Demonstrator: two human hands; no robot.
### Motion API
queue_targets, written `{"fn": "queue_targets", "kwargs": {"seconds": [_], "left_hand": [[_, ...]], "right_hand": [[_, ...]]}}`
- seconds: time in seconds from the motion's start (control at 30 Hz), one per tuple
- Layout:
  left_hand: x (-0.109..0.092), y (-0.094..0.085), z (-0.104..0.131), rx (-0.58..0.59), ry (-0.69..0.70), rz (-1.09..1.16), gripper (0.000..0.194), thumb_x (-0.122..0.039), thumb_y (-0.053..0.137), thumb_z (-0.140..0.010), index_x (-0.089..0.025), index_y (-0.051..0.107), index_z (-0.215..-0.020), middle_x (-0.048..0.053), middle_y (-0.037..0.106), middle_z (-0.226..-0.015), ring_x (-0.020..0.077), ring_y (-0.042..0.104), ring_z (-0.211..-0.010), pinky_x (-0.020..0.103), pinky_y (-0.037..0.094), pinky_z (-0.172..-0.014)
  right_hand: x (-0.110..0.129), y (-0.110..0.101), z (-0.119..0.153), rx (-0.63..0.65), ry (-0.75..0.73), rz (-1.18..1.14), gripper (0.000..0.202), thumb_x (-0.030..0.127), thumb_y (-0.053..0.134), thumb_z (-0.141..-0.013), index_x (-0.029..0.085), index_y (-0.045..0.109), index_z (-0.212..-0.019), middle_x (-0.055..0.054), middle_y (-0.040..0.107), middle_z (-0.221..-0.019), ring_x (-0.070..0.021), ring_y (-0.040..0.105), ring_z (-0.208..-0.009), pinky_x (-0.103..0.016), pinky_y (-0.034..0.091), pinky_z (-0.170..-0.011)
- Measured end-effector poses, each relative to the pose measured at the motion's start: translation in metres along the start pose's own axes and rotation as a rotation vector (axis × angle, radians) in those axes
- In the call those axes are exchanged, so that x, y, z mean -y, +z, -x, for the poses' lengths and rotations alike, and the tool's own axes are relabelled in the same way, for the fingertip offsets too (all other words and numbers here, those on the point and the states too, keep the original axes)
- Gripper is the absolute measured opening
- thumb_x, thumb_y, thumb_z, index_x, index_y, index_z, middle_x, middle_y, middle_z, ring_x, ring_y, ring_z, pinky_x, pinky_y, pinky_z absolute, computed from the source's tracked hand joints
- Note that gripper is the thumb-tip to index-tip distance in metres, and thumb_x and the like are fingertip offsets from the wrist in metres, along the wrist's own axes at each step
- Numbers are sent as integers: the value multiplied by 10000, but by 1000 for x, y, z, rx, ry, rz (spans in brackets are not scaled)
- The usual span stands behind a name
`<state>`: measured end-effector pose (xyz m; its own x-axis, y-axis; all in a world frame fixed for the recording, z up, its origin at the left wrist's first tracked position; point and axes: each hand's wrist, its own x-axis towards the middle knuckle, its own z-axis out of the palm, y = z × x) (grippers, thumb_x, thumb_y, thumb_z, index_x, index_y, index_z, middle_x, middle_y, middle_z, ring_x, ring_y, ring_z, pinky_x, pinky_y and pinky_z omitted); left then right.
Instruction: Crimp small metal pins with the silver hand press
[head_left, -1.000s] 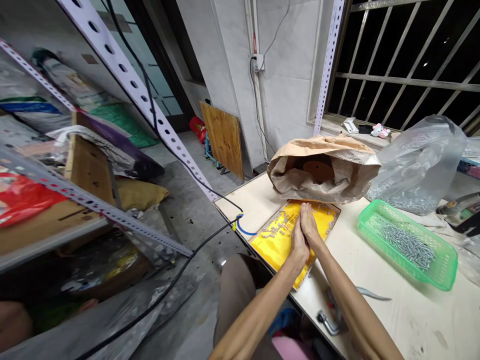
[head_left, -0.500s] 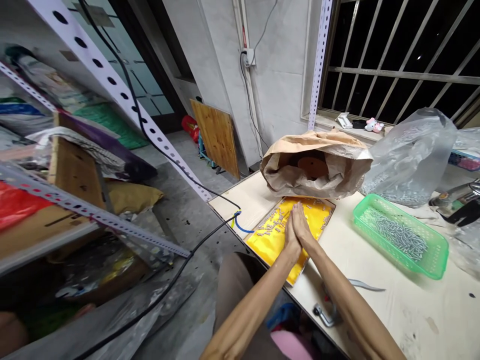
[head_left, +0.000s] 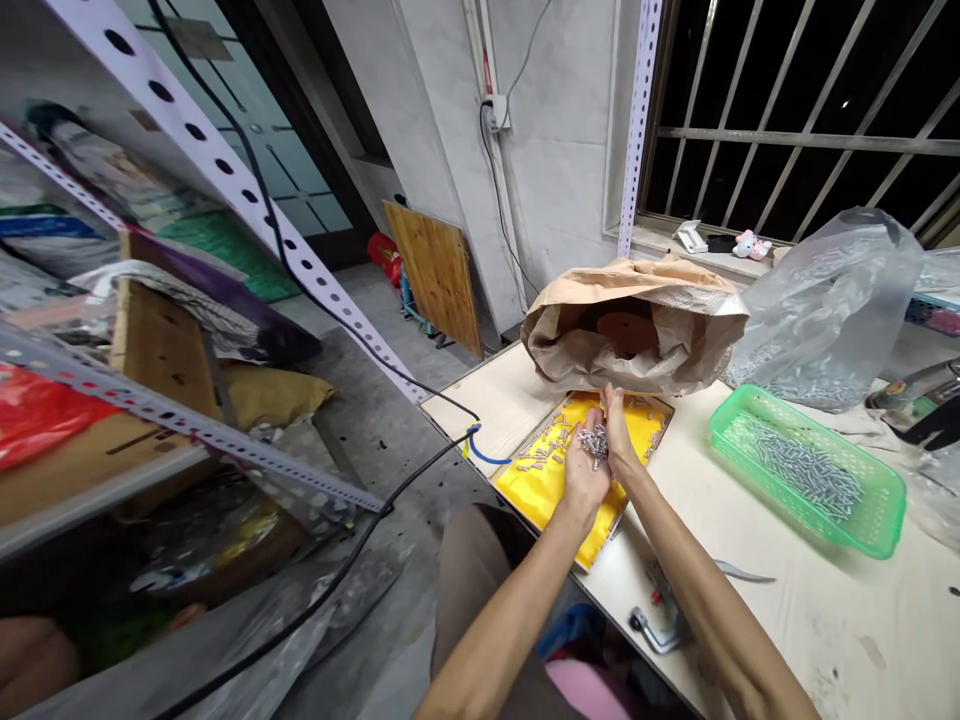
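Note:
My left hand [head_left: 586, 478] is cupped palm up over the yellow tray, with a heap of small metal screws [head_left: 593, 444] in it. Against its right side, my right hand [head_left: 618, 436] stands on edge with its fingers stretched out, touching the heap. Beneath both hands lies the shallow tray with a yellow lining [head_left: 534, 492]; several loose metal pieces [head_left: 546, 452] are scattered over its left part and a few at its right edge. An open brown paper bag [head_left: 637, 325] sits just beyond the tray, a round brown disc inside it.
A green basket [head_left: 724, 425] of screws stands on the table at the right, before a clear plastic bag [head_left: 821, 310]. A metal clamp [head_left: 660, 632] and a curved grey tool [head_left: 742, 572] lie near the front edge. A black cable [head_left: 360, 545] crosses on the left.
My hands were pressed together; they have opened, showing the heap of screws in the left palm. The left palm has turned upward.

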<state>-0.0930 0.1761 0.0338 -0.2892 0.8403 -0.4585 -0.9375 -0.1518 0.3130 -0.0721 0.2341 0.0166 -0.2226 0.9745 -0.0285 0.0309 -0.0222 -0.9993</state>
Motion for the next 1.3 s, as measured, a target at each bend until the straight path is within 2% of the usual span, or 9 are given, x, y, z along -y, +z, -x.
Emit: {"fn": "queue_targets", "kwargs": {"seconds": [0.1, 0.2, 0.3, 0.43, 0.6, 0.7, 0.93, 1.1, 1.3], "left_hand": [[-12, 0, -3, 23, -21, 95, 430, -258, 230, -965, -187, 480, -1308, 85, 584, -1237, 148, 600, -1059, 262, 473, -933], [-20, -4, -4, 54, -67, 155, 429, -261, 216, -965, -183, 489, -1286, 96, 609, -1181, 147, 621, -1005, 266, 501, -867], [-27, -13, -1, 64, -132, 149, 388, -275, 261, -952, -188, 539, -1209, 90, 648, -1055, 163, 639, -935, 302, 517, -822], [-48, -29, 8, 50, -239, 47, 355, -247, 317, -910, -169, 559, -1158, 102, 651, -971, 242, 631, -958, 420, 514, -813], [-78, -46, 17, -29, -281, -105, 388, -223, 323, -890, -184, 516, -1224, 110, 637, -1069, 244, 620, -979, 425, 511, -794], [-84, -46, 23, -35, -266, -168, 387, -220, 323, -893, -185, 512, -1228, 101, 647, -1048, 225, 635, -931, 369, 524, -732], [-66, -36, 31, -58, -209, -187, 395, -202, 342, -881, -119, 528, -1220, 129, 653, -1037, 207, 650, -897, 293, 526, -707], [-63, -41, 32, -124, -198, -205, 375, -226, 333, -906, -113, 530, -1204, 123, 665, -983, 213, 659, -886, 298, 531, -715], [-75, -52, 34, -94, -191, -248, 361, -214, 362, -896, -123, 535, -1199, 124, 662, -1002, 197, 664, -809, 234, 488, -548]], "right_hand": [[8, -3, 4, 64, -1, -212, 828, 703, -30, -835, 236, 383, -1380, -59, 455, -1382, -159, 381, -1289, -380, 260, -1080], [15, -5, 9, 133, 17, -485, 815, 752, 46, -815, 255, 460, -1311, -57, 534, -1309, -178, 441, -1246, -404, 260, -1082], [25, -11, 14, 177, 6, -495, 779, 791, 158, -787, 257, 557, -1189, -61, 617, -1195, -207, 481, -1207, -429, 295, -1058], [39, -42, 35, 218, -129, -130, 591, 727, 423, -771, 218, 645, -973, -72, 676, -993, -227, 608, -977, -395, 434, -911], [31, -106, 92, 315, -200, 747, 329, 425, 487, -852, 200, 614, -648, -29, 599, -683, -168, 583, -648, -280, 431, -617], [16, -123, 127, 420, -157, 1033, 228, 287, 467, -858, 216, 660, -758, -34, 605, -763, -162, 580, -700, -257, 397, -600], [-9, -90, 151, 278, -207, 1238, 233, 344, 590, -818, 181, 640, -978, -61, 621, -870, -223, 556, -838, -323, 351, -706], [-20, -74, 146, 173, -305, 1219, 133, 295, 539, -854, 199, 627, -879, -43, 606, -816, -212, 552, -806, -336, 313, -699], [-29, -82, 145, 167, -412, 1139, 204, 229, 413, -904, 198, 542, -750, -46, 581, -754, -191, 548, -707, -311, 356, -629]]}}
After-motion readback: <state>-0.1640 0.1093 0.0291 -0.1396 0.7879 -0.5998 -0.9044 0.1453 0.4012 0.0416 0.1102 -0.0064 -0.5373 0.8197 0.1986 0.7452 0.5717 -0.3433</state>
